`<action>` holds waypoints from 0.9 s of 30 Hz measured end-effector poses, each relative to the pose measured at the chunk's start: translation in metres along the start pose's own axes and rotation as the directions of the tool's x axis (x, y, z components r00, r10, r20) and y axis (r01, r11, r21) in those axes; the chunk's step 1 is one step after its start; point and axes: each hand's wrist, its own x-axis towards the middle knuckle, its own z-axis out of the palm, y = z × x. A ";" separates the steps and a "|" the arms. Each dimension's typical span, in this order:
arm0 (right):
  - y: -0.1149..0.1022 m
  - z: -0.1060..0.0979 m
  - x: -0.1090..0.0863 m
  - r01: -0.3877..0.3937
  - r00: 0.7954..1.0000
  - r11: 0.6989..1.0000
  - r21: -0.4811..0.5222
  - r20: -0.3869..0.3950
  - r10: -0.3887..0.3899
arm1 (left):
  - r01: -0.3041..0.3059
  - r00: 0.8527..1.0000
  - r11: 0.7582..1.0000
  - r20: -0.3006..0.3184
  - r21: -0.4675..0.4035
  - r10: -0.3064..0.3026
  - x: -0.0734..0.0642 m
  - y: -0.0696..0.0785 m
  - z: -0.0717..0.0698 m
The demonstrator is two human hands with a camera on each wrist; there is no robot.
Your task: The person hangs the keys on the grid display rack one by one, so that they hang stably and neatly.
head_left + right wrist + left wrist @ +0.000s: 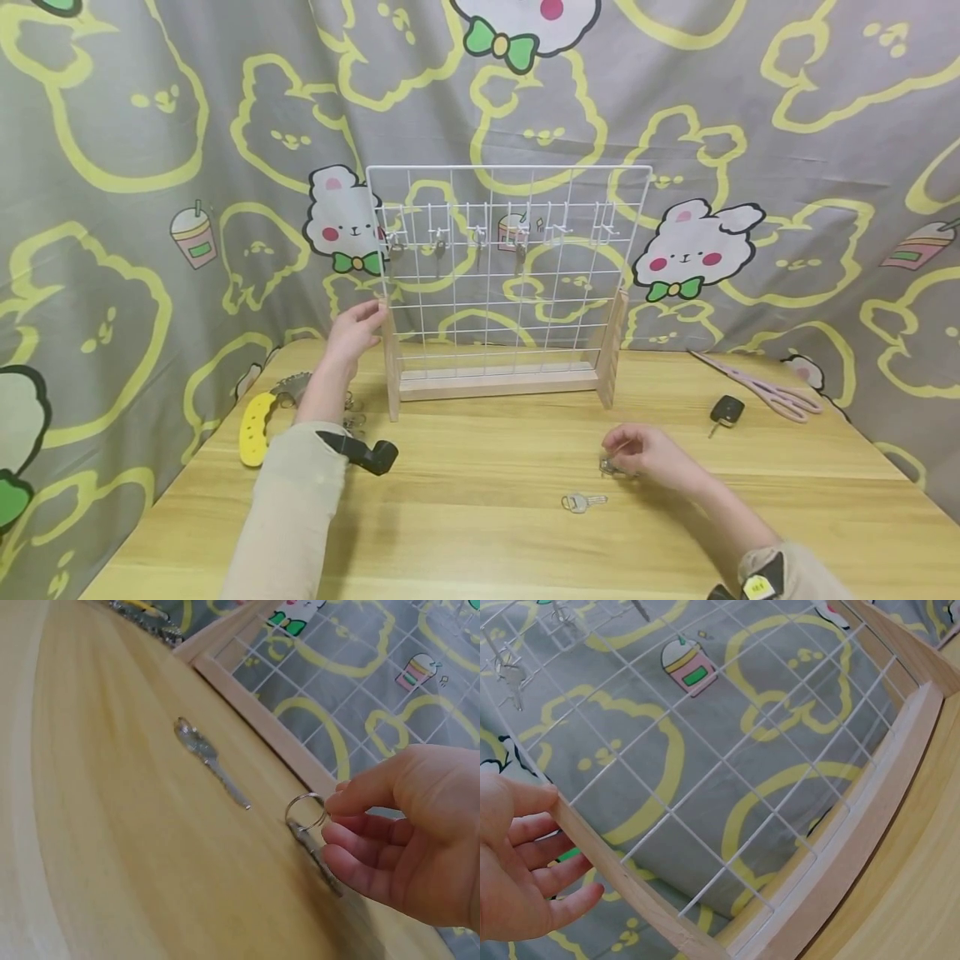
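My right hand (645,452) is low over the table, its thumb and fingertips pinching the metal ring (304,796) of a key (315,855). A second silver key (576,502) lies flat on the wood close by. At the left my left hand (354,333) touches the top of the wooden side post (622,885) of a white wire grid rack (517,302), with its fingers loosely extended. Several keys, among them one on the left (440,244), hang from white hooks along the rack's upper part.
On the right lie a black car key (726,411) and pink scissors (765,390). A yellow-handled object (257,429) and metal rings (354,423) sit by my left forearm. A patterned grey curtain (247,133) stands behind the wooden table (465,517).
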 end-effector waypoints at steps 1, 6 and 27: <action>0.002 0.001 0.001 0.001 1.000 1.000 0.001 0.007 -0.001 | 0.000 1.000 1.000 -0.001 -0.001 0.000 0.000 0.000 0.000; 0.006 0.006 0.002 0.021 1.000 1.000 -0.005 0.010 -0.021 | 0.000 1.000 1.000 0.003 0.001 0.000 0.000 0.000 0.000; -0.006 -0.001 0.003 -0.004 1.000 0.994 -0.105 0.007 0.005 | 0.006 1.000 1.000 -0.007 0.000 -0.006 0.002 -0.001 0.000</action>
